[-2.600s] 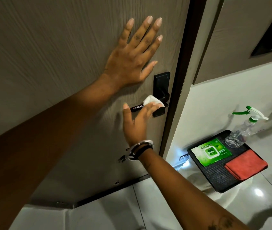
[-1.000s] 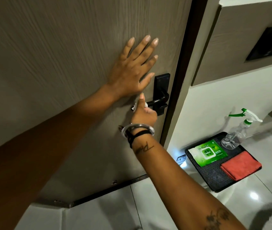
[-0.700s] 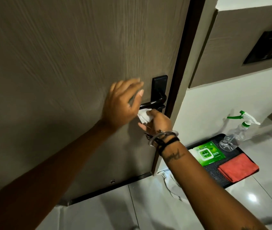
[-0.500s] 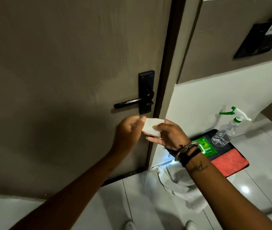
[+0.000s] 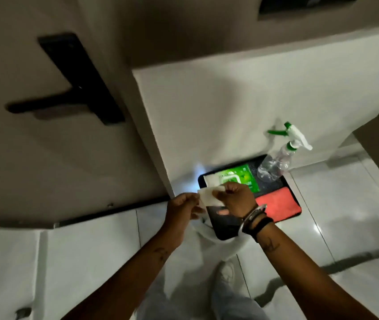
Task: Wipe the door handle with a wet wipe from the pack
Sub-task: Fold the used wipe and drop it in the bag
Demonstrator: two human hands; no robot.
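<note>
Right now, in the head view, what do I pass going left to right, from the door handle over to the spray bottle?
door handle → left hand → wet wipe → right hand → spray bottle

Door handle point(image 5: 52, 105) unobstructed, open air around; tray point(image 5: 226, 232), spray bottle point(image 5: 276, 162) crowd floor right.

white wet wipe point(image 5: 209, 197) pinched between left hand point(image 5: 183, 209) and right hand point(image 5: 238, 199), above black tray point(image 5: 225, 230); green pack point(image 5: 241, 175), spray bottle point(image 5: 276, 162), red cloth point(image 5: 278, 204); black door handle point(image 5: 45, 103) upper left.
</note>
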